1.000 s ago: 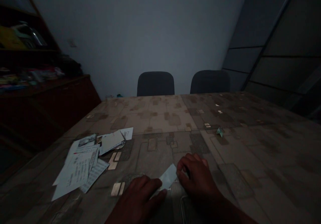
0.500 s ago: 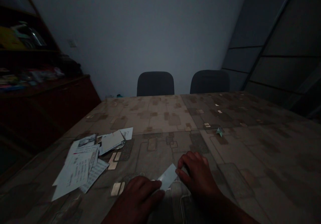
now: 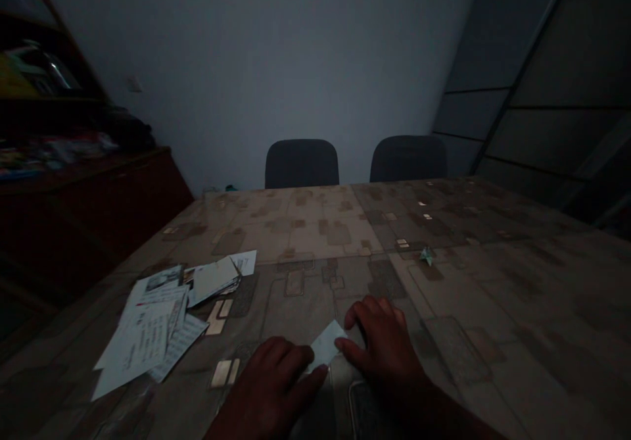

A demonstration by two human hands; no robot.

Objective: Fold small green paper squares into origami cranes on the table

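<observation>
A small pale piece of paper (image 3: 325,346) lies slanted at the table's near middle, between my two hands. My left hand (image 3: 276,381) pinches its lower left end, thumb along the near edge and index finger at the far side. At the upper right end, my right hand (image 3: 377,341) has the paper's corner between thumb and curled index finger. Parts of the paper under the fingers are hidden. Farther off to the right, a small greenish folded paper piece (image 3: 426,256) rests on the patterned tablecloth (image 3: 276,229).
Printed sheets (image 3: 140,335) lie overlapping on the left side of the table, beside a stack of cards or papers (image 3: 214,279). Two dark chairs (image 3: 302,164) stand behind the far edge. A dark red cabinet (image 3: 113,196) with cluttered shelves is at the left.
My left thumb has moved right along the paper's near edge. My right thumb now lies farther over the paper. The view has shifted slightly.
</observation>
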